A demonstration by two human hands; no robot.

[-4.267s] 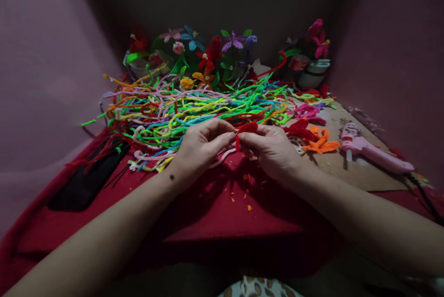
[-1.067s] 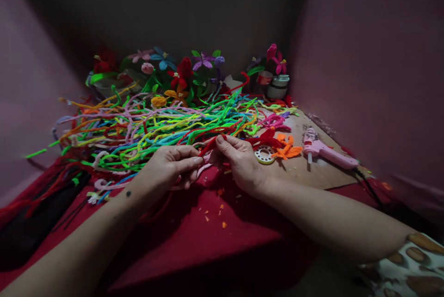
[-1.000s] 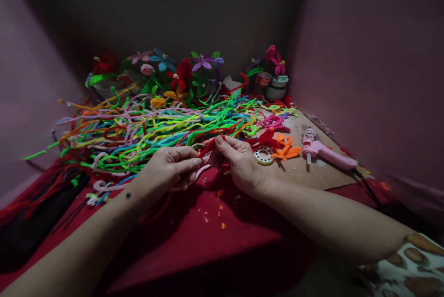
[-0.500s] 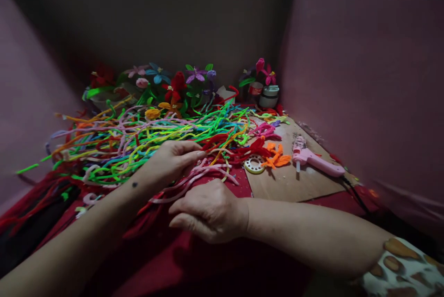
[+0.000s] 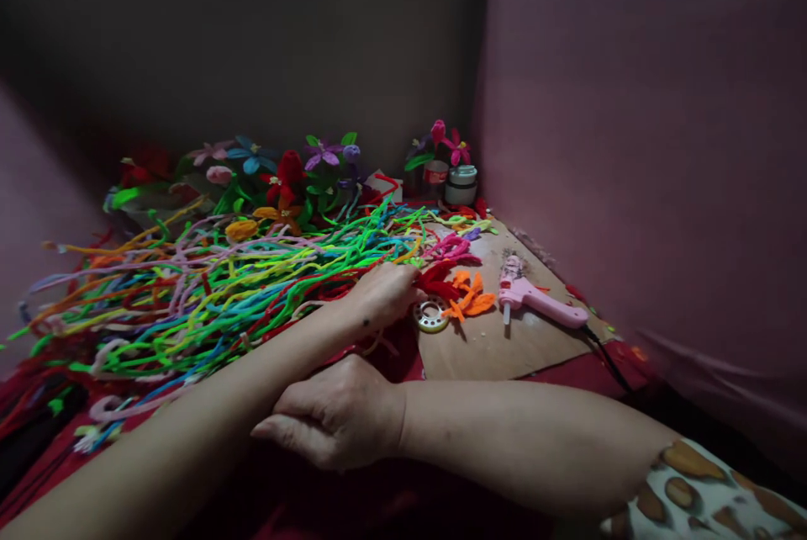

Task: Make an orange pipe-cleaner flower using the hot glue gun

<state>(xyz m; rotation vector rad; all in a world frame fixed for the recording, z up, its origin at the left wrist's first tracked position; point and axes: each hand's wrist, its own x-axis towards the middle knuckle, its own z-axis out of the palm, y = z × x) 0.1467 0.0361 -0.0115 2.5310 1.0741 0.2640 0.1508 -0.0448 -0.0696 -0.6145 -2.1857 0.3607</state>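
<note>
so, l. hand (image 5: 387,292) by red petals (image 5: 439,279), r. hand (image 5: 340,414) curled nearer wearer; can't tell if either grips anything.

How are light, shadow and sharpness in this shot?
Head view: dim overall, back wall dark grey; head view: red cloth below the right hand sinks into shadow; head view: pink glue gun reads clearly, far-left red flower murky.
</note>
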